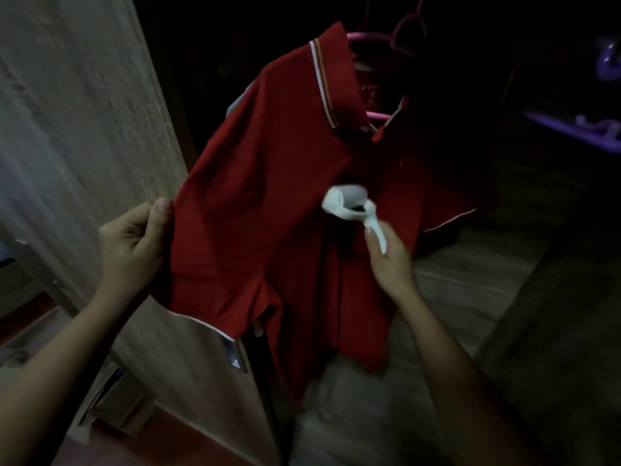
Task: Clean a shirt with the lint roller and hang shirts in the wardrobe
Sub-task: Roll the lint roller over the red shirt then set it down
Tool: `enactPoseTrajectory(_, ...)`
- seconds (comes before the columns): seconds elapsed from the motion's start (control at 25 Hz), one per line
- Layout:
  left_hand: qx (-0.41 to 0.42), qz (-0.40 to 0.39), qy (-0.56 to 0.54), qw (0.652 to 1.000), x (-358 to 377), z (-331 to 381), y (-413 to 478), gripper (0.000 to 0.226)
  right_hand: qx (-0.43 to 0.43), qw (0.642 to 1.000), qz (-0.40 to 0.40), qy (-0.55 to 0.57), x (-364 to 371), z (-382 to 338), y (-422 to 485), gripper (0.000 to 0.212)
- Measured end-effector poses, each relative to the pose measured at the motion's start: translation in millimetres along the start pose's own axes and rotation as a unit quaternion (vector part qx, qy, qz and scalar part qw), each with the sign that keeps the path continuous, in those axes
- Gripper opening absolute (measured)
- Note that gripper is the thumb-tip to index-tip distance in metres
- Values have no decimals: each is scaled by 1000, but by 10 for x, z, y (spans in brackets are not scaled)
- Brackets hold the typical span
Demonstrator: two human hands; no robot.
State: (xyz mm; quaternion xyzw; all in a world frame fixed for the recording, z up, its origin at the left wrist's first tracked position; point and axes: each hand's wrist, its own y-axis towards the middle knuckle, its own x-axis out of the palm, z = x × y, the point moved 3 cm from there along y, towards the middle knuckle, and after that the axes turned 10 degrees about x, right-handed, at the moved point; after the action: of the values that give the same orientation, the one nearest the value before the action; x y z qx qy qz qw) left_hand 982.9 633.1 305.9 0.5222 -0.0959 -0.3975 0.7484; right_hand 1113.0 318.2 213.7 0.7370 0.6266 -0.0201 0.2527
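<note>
We saw a dark red polo shirt (268,183), its collar and sleeve hems edged with a thin white stripe, hanging on a pink hanger (379,38) in the dim open wardrobe beside a pale wood-grain door (77,112). Our left hand (134,243) pinched its sleeve edge taut. Our right hand (391,260) gripped the white lint roller (349,203) by its handle, the roll pressed on the chest.

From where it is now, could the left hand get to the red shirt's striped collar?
Probably yes: the left hand already pinches the red polo shirt at its sleeve edge, and only open fabric lies between it and the striped collar.
</note>
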Motion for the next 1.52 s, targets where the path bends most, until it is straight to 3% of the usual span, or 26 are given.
enactPoseTrajectory(0.16, -6, -2, 8, 1000, -22, -9, 14, 51, 7, 1000, 10, 16, 121, -149, -294, 16)
enactPoseTrajectory(0.36, -15, 0, -2, 1000, -5, -41, 13, 50, 121, 986, -93, -65, 865, 870, -1273, 25)
enactPoseTrajectory(0.48, -20, 3, -11, 1000, 2, -40, 24, 48, 196, 934, -233, -186, 1115, 1396, -1700, 37)
enactPoseTrajectory(0.56, -22, -3, -15, 1000, -5, -29, 30, 45, 256, 910, -255, -204, 1087, 1503, -1755, 60)
enactPoseTrajectory(0.64, -21, -5, -24, 999, -15, -14, 39, 45, 244, 933, -204, -166, 990, 1331, -1585, 66)
enactPoseTrajectory(0.8, -22, -2, -25, 999, -1, -18, 35, 47, 87, 985, -87, -117, 587, 358, -981, 32)
enactPoseTrajectory(0.92, -25, 1, -24, 999, -6, -36, 25, 45, -29, 998, -11, -48, 189, -606, -665, 27)
enactPoseTrajectory(1.0, -27, 2, -26, 999, -6, -28, 25, 44, -59, 998, 11, 9, 45, -1088, -596, 27)
enactPoseTrajectory(1.12, -26, 5, -28, 999, -20, -29, 27, 42, -51, 998, -21, 21, 139, -1334, -805, 26)
enactPoseTrajectory(1.28, -36, 6, -22, 999, -32, -50, 14, 42, -28, 990, -134, 32, 381, -1208, -1254, 22)
enactPoseTrajectory(1.52, -50, -1, -36, 998, -29, -50, 29, 41, 56, 995, 35, 72, 38, -1129, -213, 28)
